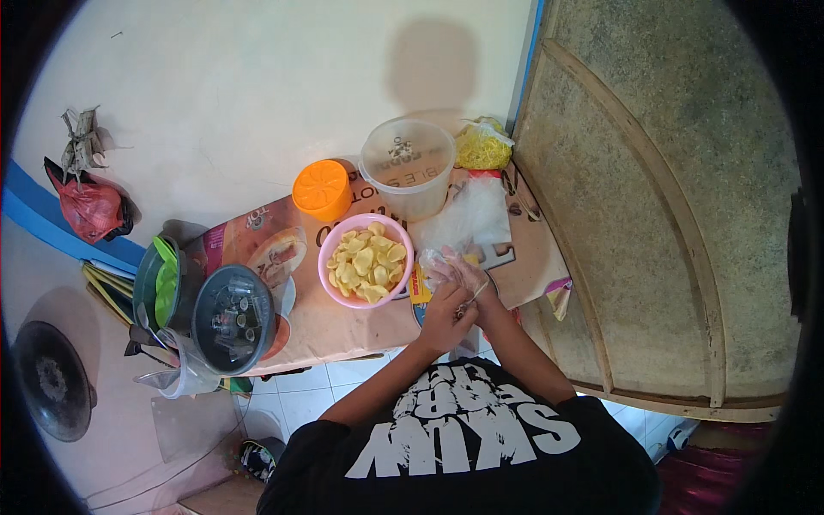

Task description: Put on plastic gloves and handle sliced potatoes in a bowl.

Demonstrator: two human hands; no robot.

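Observation:
My right hand (465, 269) wears a loose clear plastic glove and is held above the table's front edge. My left hand (449, 313) is closed at the right wrist, gripping a thin pale band (477, 293) there; its fingertips are partly hidden. To the left of my hands stands a pink bowl (326, 283) with yellow chips (364, 261). Just beyond them lies a clear plastic bag (479, 209). Partly beneath my hands is a yellow packet (420, 285) with writing.
A clear bucket (409, 168), an orange-lidded tub (322, 190) and a bag of yellow shreds (484, 147) stand along the wall. At left are a grey basin (201, 341) with several glasses and a green bucket (147, 283). A wooden panel (644, 225) borders the table's right side.

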